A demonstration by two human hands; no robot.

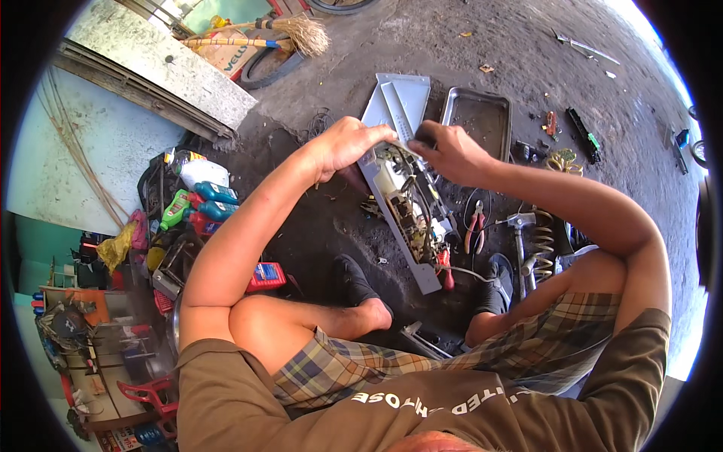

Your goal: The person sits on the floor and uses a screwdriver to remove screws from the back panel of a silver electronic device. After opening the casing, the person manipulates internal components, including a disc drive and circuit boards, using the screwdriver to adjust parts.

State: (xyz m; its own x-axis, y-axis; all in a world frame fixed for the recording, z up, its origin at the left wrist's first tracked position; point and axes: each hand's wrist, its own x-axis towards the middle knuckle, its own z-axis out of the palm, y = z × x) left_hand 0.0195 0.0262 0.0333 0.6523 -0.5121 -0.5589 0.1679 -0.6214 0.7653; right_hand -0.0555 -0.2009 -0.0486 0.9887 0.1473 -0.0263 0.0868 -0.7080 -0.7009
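Observation:
An opened metal chassis [392,218] with circuit boards, wires and white plastic parts inside stands tilted on the dark ground between my feet. My left hand [350,147] is closed on the left corner of its far end, thumb and fingers pinching the edge. My right hand [456,154] is closed at the right side of that same end, its fingers curled over the edge; their tips are partly hidden. Just beyond lies a grey sheet-metal cover [403,94]. A red-handled screwdriver [446,277] is by the chassis's near end, and red-handled pliers [474,230] lie to its right.
A metal tray [510,124] lies beyond my right hand. A hammer [520,222] and a coil spring [542,245] are near my right foot. Several bottles [215,192] stand at left, with a red container [266,276] by my left knee. A straw broom [301,35] lies farther off.

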